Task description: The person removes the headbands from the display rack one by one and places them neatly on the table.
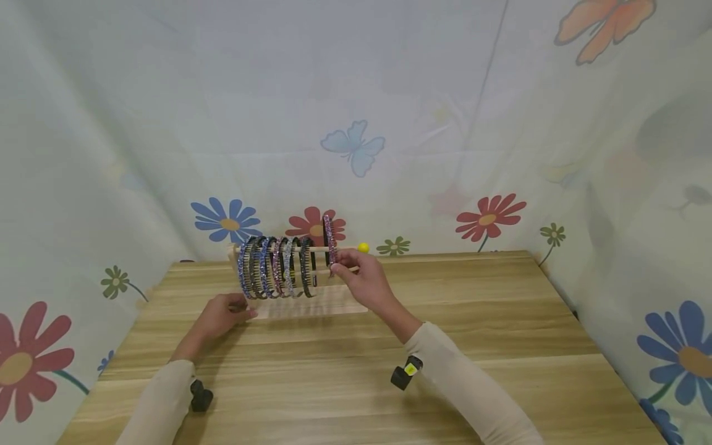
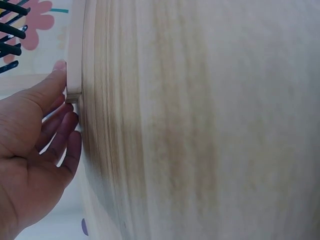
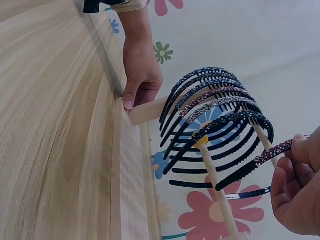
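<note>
- The fingers of the right hand point(image 1: 364, 278) are clamped on one glittery pink headband point(image 1: 329, 238), its band standing up past the fingertips; whether it touches the rods cannot be told.
- To the left of those fingers, a row of headbands point(image 1: 276, 266), in blue, dark, pink and silver, hangs on the rods of a wooden rack point(image 1: 334, 303), a small gap parting it from the held one.
- Just beyond the same fingers, slightly to their right, shows a yellow ball point(image 1: 363, 247).
- The left hand point(image 1: 222, 314) holds the rack's left end: its thumb lies against the base, the other fingers bent around the end, below the row.
- Beneath the fingers of both hands spreads the wood-grained table point(image 1: 311, 383), with the rack standing on it.
- Behind the fingers hangs a pale backdrop point(image 1: 222, 123) printed with flowers and butterflies.
</note>
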### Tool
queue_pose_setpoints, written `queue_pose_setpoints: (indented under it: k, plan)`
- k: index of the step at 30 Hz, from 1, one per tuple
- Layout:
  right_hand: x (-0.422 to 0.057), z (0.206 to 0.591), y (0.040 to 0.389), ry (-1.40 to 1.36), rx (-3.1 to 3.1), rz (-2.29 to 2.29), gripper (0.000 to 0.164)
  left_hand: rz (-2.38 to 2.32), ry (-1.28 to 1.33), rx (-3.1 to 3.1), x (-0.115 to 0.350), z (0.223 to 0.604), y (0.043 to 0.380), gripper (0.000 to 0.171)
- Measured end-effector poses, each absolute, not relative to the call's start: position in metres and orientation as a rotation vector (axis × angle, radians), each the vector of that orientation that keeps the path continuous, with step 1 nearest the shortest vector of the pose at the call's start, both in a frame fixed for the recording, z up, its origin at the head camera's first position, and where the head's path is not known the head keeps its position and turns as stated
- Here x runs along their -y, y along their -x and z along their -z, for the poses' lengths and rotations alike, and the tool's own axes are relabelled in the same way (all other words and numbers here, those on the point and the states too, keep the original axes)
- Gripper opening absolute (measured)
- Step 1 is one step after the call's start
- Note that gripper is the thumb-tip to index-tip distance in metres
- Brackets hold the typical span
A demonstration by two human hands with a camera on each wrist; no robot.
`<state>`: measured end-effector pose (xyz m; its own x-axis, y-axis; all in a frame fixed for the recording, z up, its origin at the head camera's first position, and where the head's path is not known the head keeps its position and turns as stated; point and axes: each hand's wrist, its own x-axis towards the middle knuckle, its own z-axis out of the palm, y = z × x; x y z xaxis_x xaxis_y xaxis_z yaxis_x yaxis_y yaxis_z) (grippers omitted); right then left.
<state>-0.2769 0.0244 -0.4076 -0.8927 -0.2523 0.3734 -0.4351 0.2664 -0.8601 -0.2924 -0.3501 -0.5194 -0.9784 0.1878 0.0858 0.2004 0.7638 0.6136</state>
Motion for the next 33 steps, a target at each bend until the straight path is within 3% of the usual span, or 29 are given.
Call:
queue_pose_setpoints:
  k: [33]
  plan:
    - [-0.060,0.383,0.259,-0.657,2.316,-1.669,0.013,1.021,0.312,2.955,0.350,0.519,0.294,0.036]
